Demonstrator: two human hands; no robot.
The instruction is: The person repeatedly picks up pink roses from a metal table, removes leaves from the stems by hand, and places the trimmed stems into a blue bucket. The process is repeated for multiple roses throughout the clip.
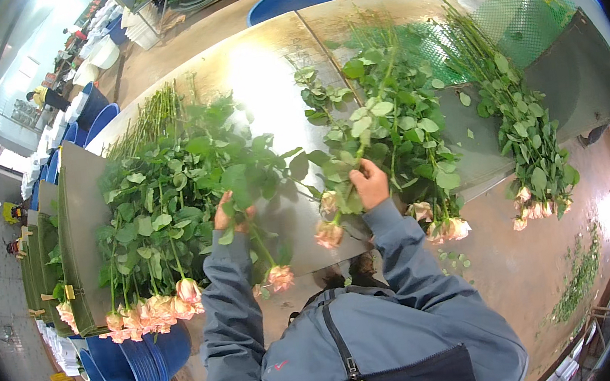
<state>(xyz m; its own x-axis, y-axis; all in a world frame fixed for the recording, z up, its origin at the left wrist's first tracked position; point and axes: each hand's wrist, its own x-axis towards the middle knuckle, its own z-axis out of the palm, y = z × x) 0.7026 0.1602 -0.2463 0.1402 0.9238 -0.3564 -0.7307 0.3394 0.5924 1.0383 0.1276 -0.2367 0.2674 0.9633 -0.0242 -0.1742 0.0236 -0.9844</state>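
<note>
My right hand point(372, 184) pinches the leafy stem of a pink-peach rose point(330, 234), whose bloom hangs toward me. Leaves partly cover my left hand point(224, 214), which is curled around the stem of another rose point(280, 278). Left of it lies a thick row of roses point(142, 226), blooms at the table's near edge and bare stems pointing away. Just right of my right hand is a second pile of roses point(416, 127). Farther right, a separate bunch point(533, 136) lies with its blooms over the edge.
The metal table point(289, 249) has an upright panel point(84, 232) at its left end. Green netting point(522, 19) and a dark mat point(569, 81) are at the right. Stacked blue buckets point(139, 367) stand below left. Leaf litter point(577, 278) lies on the floor. A person point(49, 98) is far off.
</note>
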